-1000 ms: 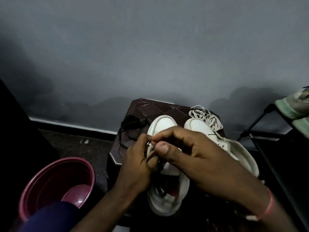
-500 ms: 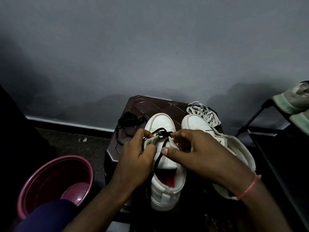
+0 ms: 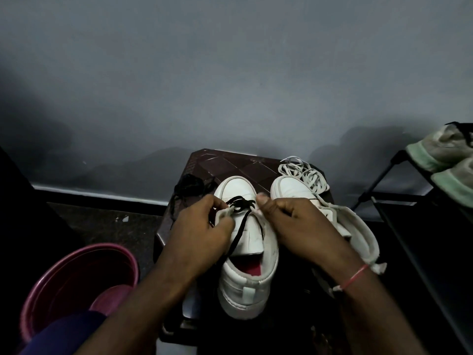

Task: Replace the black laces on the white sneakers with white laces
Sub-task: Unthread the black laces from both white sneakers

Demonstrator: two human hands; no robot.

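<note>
Two white sneakers stand side by side on the worktop (image 3: 230,162), toes pointing away. The first sneaker (image 3: 245,272) shows a red insole and keeps a black lace (image 3: 239,202) only in the eyelets nearest its toe, with one strand trailing back over the tongue. The left hand (image 3: 202,226) and right hand (image 3: 294,221) each pinch one of its eyelet flaps. The second sneaker (image 3: 291,188) has its flaps spread wide. A loose black lace (image 3: 190,185) is heaped beside the first toe, and white laces (image 3: 304,172) are piled behind the second.
</note>
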